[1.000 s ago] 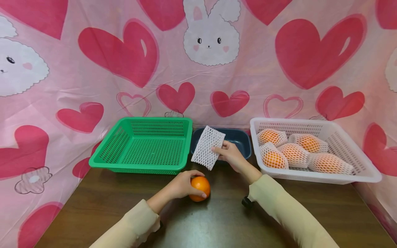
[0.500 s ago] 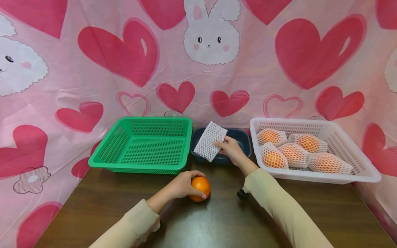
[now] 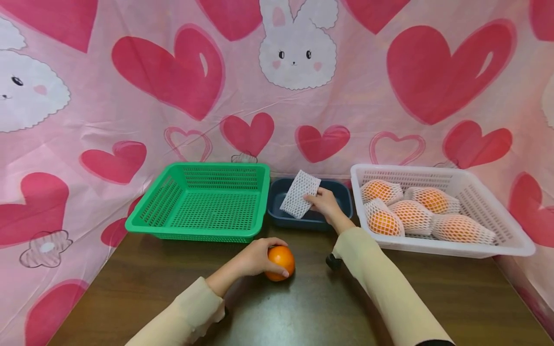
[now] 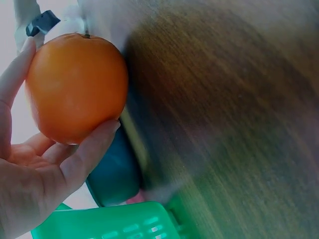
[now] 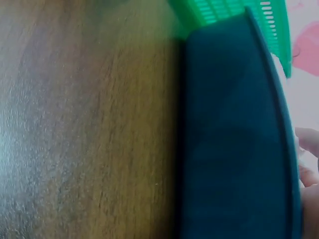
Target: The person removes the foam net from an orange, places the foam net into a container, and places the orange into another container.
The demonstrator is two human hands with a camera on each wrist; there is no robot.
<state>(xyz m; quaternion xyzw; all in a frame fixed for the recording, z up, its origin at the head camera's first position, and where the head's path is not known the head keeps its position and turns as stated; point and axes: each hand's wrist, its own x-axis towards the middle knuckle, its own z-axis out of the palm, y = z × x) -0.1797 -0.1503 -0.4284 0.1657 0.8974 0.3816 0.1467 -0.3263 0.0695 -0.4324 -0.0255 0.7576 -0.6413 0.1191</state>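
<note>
My left hand curls its fingers and thumb round a smooth orange low over the table in the middle. In the left wrist view the orange shows a small stem end at its top. Farther back, my right hand pinches the right edge of a flat white foam net sleeve above the dark blue basin. The basin's outer wall fills much of the right wrist view, with only some fingers showing behind its rim. The sleeve cannot be made out there.
A green plastic basket stands left of the basin. To the right, a white basket holds several oranges in foam nets. Brown wooden tabletop lies in front, and a pink heart-patterned cloth hangs behind.
My right hand has moved the foam net sleeve back and slightly right, from the basin's front edge to over the basin. My left hand has stayed in place with the orange.
</note>
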